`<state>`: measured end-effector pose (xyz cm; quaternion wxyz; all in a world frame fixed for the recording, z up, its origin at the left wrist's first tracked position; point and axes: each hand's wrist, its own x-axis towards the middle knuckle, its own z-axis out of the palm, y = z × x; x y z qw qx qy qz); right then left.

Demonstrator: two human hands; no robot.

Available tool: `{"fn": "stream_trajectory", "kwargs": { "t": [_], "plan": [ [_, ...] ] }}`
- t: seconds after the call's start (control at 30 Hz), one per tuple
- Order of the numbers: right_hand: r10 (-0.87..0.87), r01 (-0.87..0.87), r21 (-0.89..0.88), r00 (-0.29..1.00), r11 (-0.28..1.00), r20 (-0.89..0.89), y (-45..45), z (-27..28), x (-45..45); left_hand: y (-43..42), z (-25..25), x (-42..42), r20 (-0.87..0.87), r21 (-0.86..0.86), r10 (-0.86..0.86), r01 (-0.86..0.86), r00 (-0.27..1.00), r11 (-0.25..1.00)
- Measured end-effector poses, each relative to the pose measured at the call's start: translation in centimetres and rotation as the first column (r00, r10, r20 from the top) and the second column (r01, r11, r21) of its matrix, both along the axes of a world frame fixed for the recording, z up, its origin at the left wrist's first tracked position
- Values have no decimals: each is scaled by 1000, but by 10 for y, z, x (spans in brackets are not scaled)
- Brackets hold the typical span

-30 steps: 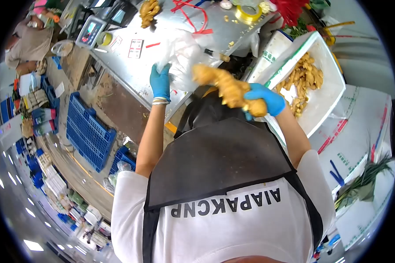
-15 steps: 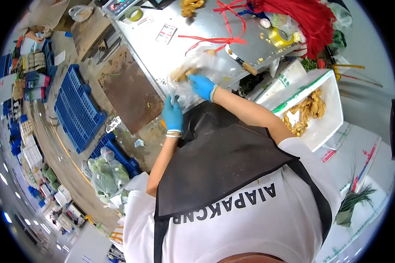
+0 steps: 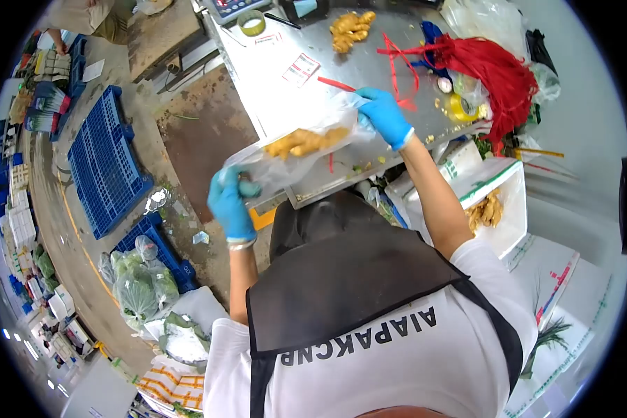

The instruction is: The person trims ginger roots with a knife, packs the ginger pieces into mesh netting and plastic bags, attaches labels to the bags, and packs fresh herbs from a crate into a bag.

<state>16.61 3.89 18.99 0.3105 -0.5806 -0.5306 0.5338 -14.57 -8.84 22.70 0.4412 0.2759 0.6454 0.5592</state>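
Observation:
A clear plastic bag (image 3: 279, 169) with ginger (image 3: 306, 142) inside is stretched between my two blue-gloved hands over the near edge of the metal table (image 3: 272, 115). My left hand (image 3: 231, 202) is closed on the bag's left end. My right hand (image 3: 385, 117) pinches the opposite end, up and to the right. Another piece of ginger (image 3: 352, 31) lies at the back of the table. Red ribbon (image 3: 338, 84) lies on the metal just behind the bag.
A bundle of red ribbon (image 3: 484, 70), yellow tape (image 3: 461, 109) and printed labels (image 3: 301, 70) are on the table. A white foam box (image 3: 512, 209) with ginger stands at right. Blue pallets (image 3: 104, 164) and bagged vegetables (image 3: 141, 285) lie left. A person (image 3: 83, 17) is at upper left.
My hands have moved apart, the left toward lower left and the right toward upper right, pulling the bag out long. The view has shifted. The knife seen earlier no longer shows.

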Motion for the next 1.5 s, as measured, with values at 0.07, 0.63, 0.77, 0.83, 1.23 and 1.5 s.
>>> {"fn": "stream_trajectory", "kwargs": {
  "t": [0.07, 0.63, 0.77, 0.83, 1.23, 1.5],
  "plan": [
    [111, -130, -76, 970, 989, -216, -1, 50, -37, -8, 28, -28, -124, 16, 98, -97, 987, 995],
    [532, -552, -138, 832, 822, -157, 27, -116, -282, -58, -260, -211, 237, -262, 309, -246, 921, 933],
    [542, -542, 20, 840, 840, 28, -9, -105, -213, -63, -262, -219, 21, -521, 319, -262, 948, 812],
    [508, -511, -96, 859, 854, -61, -22, -48, -147, -67, -254, -211, -243, -485, 274, -361, 930, 797],
    [-898, 893, -105, 427, 438, -110, -306, -115, 309, 62, -54, 145, -553, 81, -362, 481, 750, 873],
    [-992, 957, -262, -115, -123, 45, -480, -173, 353, 8, -54, 323, -277, -20, -853, 885, 443, 466]
  ]
}}
